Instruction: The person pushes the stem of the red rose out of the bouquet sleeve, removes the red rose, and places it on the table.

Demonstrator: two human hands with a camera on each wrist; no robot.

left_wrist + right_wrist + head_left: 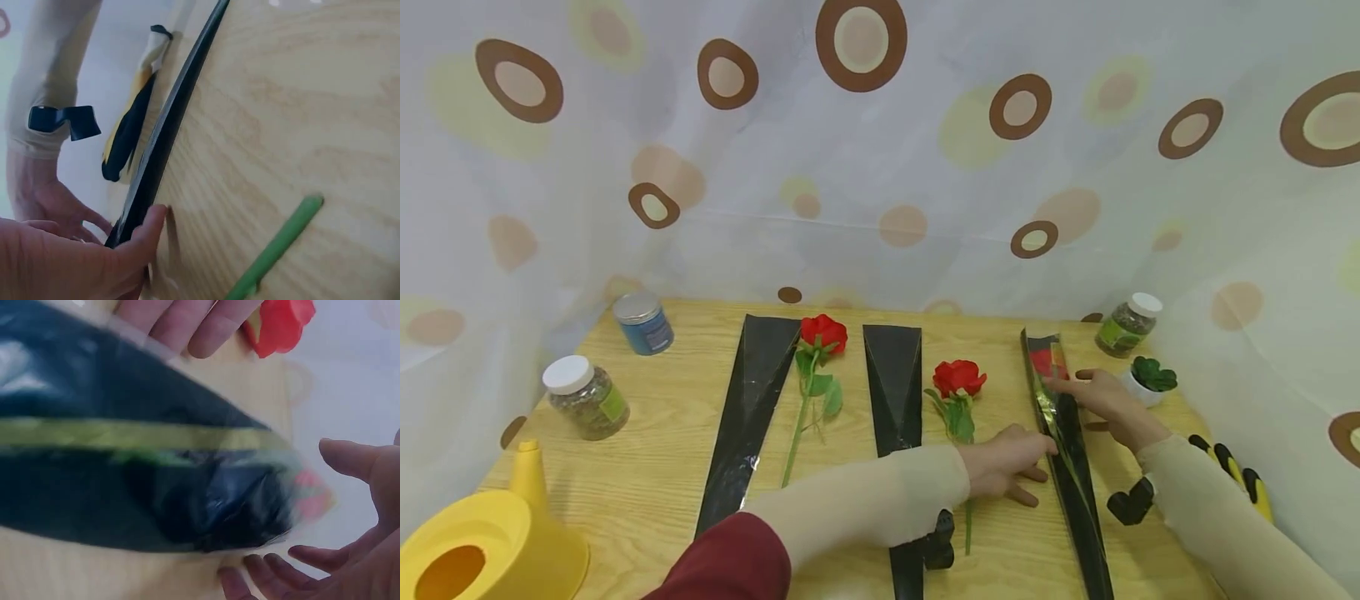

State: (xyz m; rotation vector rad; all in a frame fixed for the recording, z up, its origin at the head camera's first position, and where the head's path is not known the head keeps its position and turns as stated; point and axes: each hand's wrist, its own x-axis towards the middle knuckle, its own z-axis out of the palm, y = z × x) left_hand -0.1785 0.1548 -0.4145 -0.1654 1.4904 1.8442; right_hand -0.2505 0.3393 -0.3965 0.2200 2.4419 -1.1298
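Two hands meet at the rightmost black sleeve (1070,450), a glossy, tapering film cone that lies on the wooden desk (662,417) with its long axis running from the person toward the curtain. The left hand (1007,471), nearer, rests flat with straight fingers against the sleeve's left edge. Farther up, the right hand (1101,392) touches the wide mouth with relaxed fingers, where the sleeved rose (1043,362) shows red.
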